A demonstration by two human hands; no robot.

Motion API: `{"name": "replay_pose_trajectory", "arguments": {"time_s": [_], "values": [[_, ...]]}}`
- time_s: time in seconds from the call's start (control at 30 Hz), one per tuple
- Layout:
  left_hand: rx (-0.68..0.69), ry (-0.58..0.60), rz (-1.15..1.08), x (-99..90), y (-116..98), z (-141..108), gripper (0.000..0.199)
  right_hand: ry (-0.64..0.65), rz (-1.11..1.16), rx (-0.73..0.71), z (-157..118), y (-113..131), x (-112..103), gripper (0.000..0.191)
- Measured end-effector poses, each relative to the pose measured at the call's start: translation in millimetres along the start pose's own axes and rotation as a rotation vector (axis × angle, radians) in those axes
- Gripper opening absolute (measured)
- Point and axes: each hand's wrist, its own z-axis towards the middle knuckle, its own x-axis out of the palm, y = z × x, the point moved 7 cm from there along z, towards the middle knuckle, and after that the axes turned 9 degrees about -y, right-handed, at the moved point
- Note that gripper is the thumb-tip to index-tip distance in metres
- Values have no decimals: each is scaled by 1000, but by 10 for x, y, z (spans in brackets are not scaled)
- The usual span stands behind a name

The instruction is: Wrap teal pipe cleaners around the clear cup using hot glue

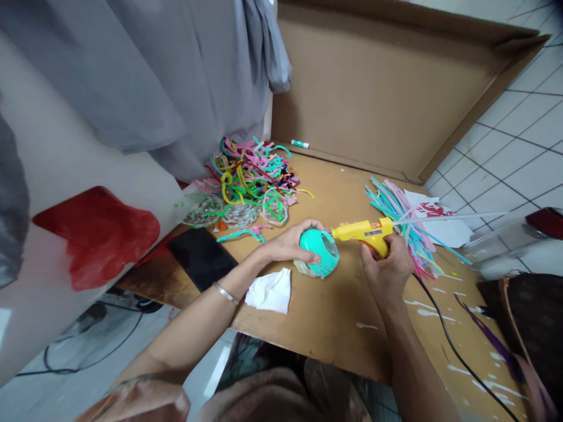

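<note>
My left hand (294, 241) is wrapped round a small round jar (323, 258), its side covered in turquoise pipe cleaners and its open mouth tilted to the right. A paler strip shows at the jar's lower left. In my right hand (389, 264) is a yellow glue gun (363, 231), with a long clear glue stick running out of its back. The gun's nozzle points left and is close to the jar's rim; whether it touches I cannot tell. A crumpled white tissue (269, 291) lies below my left wrist.
Tangled pipe cleaners (255, 170) are heaped at the back left, and straight ones (411, 225) lie at the right. A black phone (201, 258) rests at the left edge. The glue gun's cord (444, 328) crosses towards a brown bag (532, 316). Behind stands a cardboard panel (378, 88).
</note>
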Motion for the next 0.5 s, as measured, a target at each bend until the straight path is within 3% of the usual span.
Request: {"name": "replay_pose_trajectory", "arguments": {"time_s": [0.5], "values": [[3, 0, 17, -2, 4, 1, 66, -14, -3, -10, 14, 17, -17, 22]]}}
